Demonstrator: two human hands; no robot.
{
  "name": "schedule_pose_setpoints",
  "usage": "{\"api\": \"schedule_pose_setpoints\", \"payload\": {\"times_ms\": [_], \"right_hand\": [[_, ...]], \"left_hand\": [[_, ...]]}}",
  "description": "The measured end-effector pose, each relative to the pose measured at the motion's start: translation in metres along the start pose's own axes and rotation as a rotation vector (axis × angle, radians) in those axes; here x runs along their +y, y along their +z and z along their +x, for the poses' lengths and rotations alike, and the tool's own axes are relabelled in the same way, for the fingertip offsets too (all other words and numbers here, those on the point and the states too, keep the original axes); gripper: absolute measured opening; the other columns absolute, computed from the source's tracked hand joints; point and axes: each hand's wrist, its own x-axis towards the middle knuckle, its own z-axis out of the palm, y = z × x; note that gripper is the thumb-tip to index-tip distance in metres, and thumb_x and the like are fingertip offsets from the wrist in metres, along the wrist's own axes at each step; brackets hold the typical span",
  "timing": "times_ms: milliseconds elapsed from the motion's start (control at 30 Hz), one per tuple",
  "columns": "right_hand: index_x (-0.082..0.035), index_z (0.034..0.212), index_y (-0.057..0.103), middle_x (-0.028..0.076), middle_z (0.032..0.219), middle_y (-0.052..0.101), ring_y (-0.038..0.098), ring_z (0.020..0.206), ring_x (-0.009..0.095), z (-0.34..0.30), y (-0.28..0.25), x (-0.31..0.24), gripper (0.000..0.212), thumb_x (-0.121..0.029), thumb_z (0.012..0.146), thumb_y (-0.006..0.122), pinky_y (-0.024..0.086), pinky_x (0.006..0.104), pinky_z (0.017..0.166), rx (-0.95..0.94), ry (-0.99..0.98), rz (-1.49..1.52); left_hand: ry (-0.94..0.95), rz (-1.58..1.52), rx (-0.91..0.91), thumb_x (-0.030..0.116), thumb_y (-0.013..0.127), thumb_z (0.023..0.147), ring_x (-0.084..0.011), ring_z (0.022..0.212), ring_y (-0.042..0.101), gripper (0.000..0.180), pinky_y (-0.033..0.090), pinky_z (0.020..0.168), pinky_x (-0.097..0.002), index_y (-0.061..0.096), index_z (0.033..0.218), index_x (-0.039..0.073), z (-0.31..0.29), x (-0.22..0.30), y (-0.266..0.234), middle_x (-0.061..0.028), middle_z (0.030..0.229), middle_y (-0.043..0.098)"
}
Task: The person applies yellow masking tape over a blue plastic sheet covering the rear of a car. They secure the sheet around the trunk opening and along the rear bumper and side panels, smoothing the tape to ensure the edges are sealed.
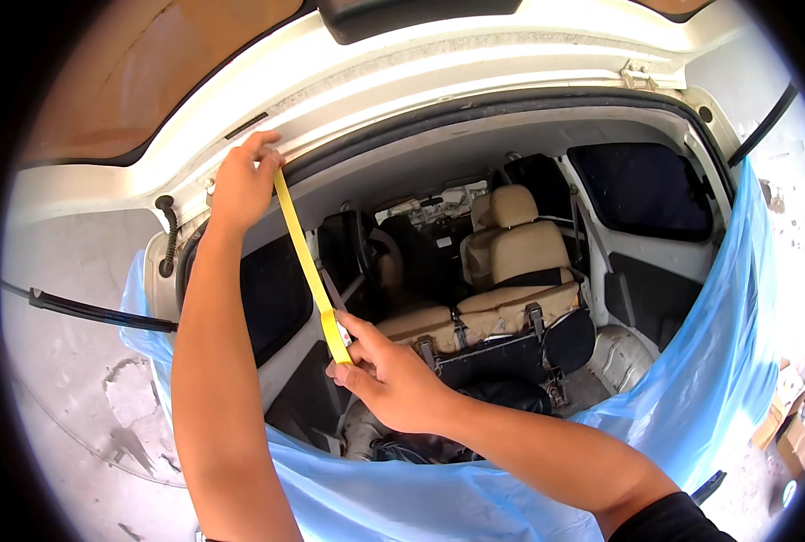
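A stretched strip of yellow masking tape runs from the upper left edge of the vehicle's rear opening down to my right hand. My left hand is raised at that edge, its fingers bent and closed at the strip's upper end, against the black rubber seal. Lower down, my right hand grips the roll of masking tape, which shows nearly edge-on, with part of its inner side visible between the fingers. Blue plastic sheeting drapes around the sides and bottom of the opening.
Overhead is the raised white tailgate. Inside are beige seats and a folded seat bench. Black gas struts stick out at both sides. Cardboard boxes lie on the floor at the right.
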Motion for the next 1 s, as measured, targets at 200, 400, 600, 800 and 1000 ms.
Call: {"api": "schedule_pose_setpoints", "payload": {"times_ms": [200, 400, 600, 800, 1000], "right_hand": [[0.001, 0.147, 0.024, 0.019, 0.1, 0.067, 0.065, 0.083, 0.03, 0.002, 0.006, 0.011, 0.064, -0.014, 0.094, 0.056, 0.049, 0.0353, 0.078, 0.027, 0.017, 0.066], [0.001, 0.143, 0.029, 0.017, 0.097, 0.068, 0.066, 0.083, 0.023, 0.004, 0.008, 0.022, 0.06, -0.01, 0.092, 0.058, 0.05, 0.0333, 0.078, 0.089, 0.033, 0.135], [0.008, 0.144, 0.022, 0.015, 0.104, 0.066, 0.062, 0.097, 0.018, 0.005, -0.008, 0.017, 0.062, -0.013, 0.096, 0.054, 0.047, 0.0307, 0.089, 0.014, 0.114, 0.079], [0.006, 0.144, 0.024, 0.014, 0.104, 0.066, 0.062, 0.097, 0.017, 0.007, -0.011, 0.023, 0.061, -0.015, 0.095, 0.055, 0.047, 0.0308, 0.091, -0.008, 0.093, 0.057], [0.006, 0.144, 0.025, 0.014, 0.106, 0.067, 0.063, 0.098, 0.018, 0.009, -0.003, 0.016, 0.061, -0.017, 0.095, 0.055, 0.047, 0.0317, 0.091, -0.031, 0.102, 0.093]], "left_hand": [[0.211, 0.101, 0.065, 0.013, 0.056, 0.093, -0.0279, 0.1, 0.059, 0.027, 0.041, 0.094, -0.0394, 0.059, 0.119, 0.008, -0.025, -0.004, 0.007, -0.0093, 0.105, 0.067], [0.457, 0.221, 0.263, 0.015, 0.061, 0.09, -0.0314, 0.11, 0.052, 0.039, 0.039, 0.096, -0.0422, 0.054, 0.127, 0.007, -0.045, -0.005, 0.006, -0.0122, 0.116, 0.063], [-0.147, -0.511, -0.631, 0.023, 0.064, 0.09, -0.0211, 0.086, 0.059, 0.025, 0.047, 0.08, -0.0333, 0.061, 0.101, 0.001, -0.173, -0.002, -0.019, -0.0107, 0.097, 0.061], [-0.249, -0.23, -1.681, 0.06, 0.079, 0.066, -0.0311, 0.121, 0.055, 0.105, 0.043, 0.101, -0.0362, 0.039, 0.141, -0.002, -0.242, 0.033, -0.039, -0.0209, 0.127, 0.059], [-0.673, 0.449, -1.787, 0.075, 0.053, 0.079, -0.0317, 0.112, 0.06, 0.09, 0.046, 0.094, -0.0381, 0.057, 0.126, -0.001, -0.269, -0.029, -0.019, -0.0216, 0.115, 0.065]]}}
